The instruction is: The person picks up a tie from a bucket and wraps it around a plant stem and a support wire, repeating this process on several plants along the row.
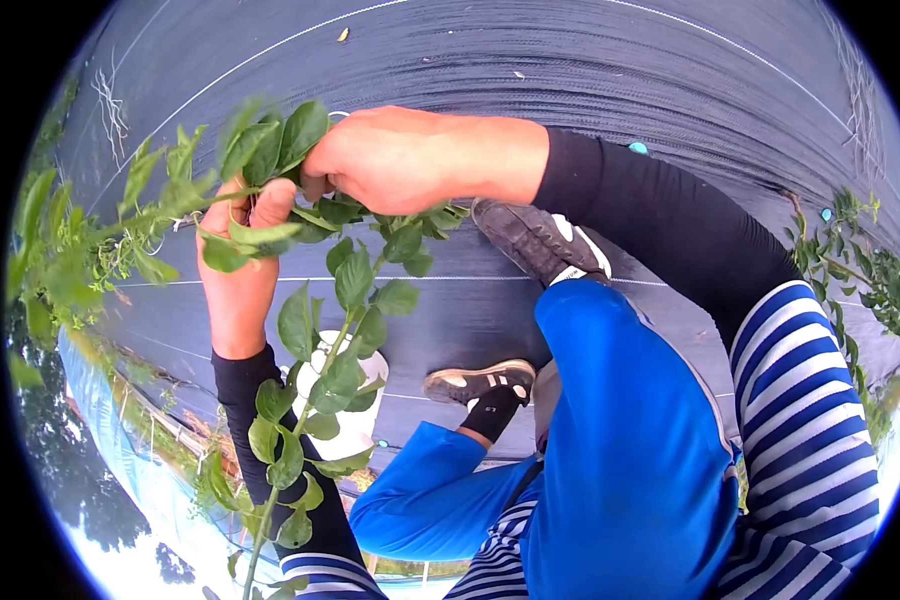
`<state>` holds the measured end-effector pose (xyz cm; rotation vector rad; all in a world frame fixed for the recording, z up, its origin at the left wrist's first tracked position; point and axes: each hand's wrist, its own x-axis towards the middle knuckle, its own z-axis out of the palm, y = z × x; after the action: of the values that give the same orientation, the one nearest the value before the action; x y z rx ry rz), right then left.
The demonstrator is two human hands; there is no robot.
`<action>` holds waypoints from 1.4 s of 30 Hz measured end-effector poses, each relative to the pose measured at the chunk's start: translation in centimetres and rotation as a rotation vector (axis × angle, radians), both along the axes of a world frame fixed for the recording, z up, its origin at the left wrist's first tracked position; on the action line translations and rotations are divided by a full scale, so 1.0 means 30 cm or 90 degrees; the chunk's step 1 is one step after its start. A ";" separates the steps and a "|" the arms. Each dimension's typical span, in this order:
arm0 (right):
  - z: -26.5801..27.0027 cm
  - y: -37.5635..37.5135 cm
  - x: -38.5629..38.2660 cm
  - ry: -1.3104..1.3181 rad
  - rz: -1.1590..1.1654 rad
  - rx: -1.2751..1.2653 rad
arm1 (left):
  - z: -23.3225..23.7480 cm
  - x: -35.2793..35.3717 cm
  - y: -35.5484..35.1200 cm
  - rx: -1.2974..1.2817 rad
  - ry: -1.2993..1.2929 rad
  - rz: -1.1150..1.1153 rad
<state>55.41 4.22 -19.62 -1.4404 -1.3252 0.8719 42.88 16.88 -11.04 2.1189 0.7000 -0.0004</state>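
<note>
A leafy green plant stem (195, 207) comes in from the left and passes between my hands. My left hand (238, 270) is closed around it, thumb and fingers pinching among the leaves. Just to the right, my right hand (385, 160) has its fingertips pressed together at the same leaves (303, 133); what lies in the pinch is hidden. A thin white loop (340, 113) shows above the right hand's fingers. Below the hands, a second leafy shoot (345, 325) runs down in front of my left forearm.
Dark woven ground cover (450, 60) with white lines spreads beneath. A white bucket (355, 425) stands behind the lower shoot. My shoes (530, 240) and bent legs are close by. More plants (860, 270) grow at the right, and clear plastic sheeting (110, 410) lies lower left.
</note>
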 end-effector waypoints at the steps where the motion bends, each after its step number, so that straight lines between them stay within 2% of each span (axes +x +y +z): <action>1: -0.004 0.006 0.011 0.024 0.006 0.008 | -0.010 0.007 0.006 -0.013 0.006 0.050; 3: -0.010 0.019 0.034 0.043 0.018 0.022 | -0.023 0.012 0.018 -0.027 -0.023 0.100; 6: -0.030 0.031 0.057 -0.076 -0.193 -0.076 | -0.037 -0.018 0.052 -0.062 0.006 0.242; 7: -0.034 0.045 0.062 -0.081 -0.191 -0.070 | -0.040 -0.031 0.064 -0.059 0.000 0.245; 9: -0.039 0.072 0.078 -0.117 -0.189 -0.272 | -0.044 -0.055 0.086 -0.037 0.028 0.275; 10: -0.040 0.083 0.087 -0.076 -0.134 -0.318 | -0.041 -0.061 0.083 -0.045 0.022 0.279; 14: -0.142 0.138 0.075 -0.013 -0.057 -0.228 | -0.049 -0.092 0.072 -0.067 0.014 0.301; 16: -0.195 0.141 0.070 -0.003 -0.144 -0.176 | -0.065 -0.116 0.080 -0.069 0.002 0.301; 17: -0.213 0.143 0.088 0.051 -0.077 -0.171 | -0.071 -0.122 0.086 -0.086 -0.004 0.286; 21: -0.174 0.109 0.094 0.248 -0.028 -0.214 | -0.079 -0.143 0.099 -0.146 -0.044 0.344; 22: -0.152 0.098 0.101 0.296 -0.018 -0.237 | -0.080 -0.149 0.103 -0.148 -0.041 0.323; 29: -0.147 0.050 0.043 0.367 0.022 -0.193 | -0.077 -0.150 0.099 -0.138 -0.088 0.265; 32: -0.114 0.042 0.009 0.228 0.034 -0.156 | -0.083 -0.133 0.111 -0.168 -0.101 0.282; 37: -0.110 0.051 -0.018 0.235 -0.031 -0.187 | -0.077 -0.117 0.122 -0.148 -0.059 0.257; 39: -0.094 0.060 -0.025 0.104 -0.038 -0.145 | -0.063 -0.092 0.122 -0.171 -0.064 0.244; 40: -0.110 0.063 -0.037 0.017 -0.055 -0.134 | -0.063 -0.080 0.131 -0.140 -0.052 0.215; 42: -0.110 0.067 -0.057 -0.046 -0.038 -0.129 | -0.059 -0.058 0.132 -0.081 -0.055 0.158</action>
<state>53.71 6.22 -22.93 -1.6741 -1.2682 0.9438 41.15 20.84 -12.80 1.8886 0.8838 0.1760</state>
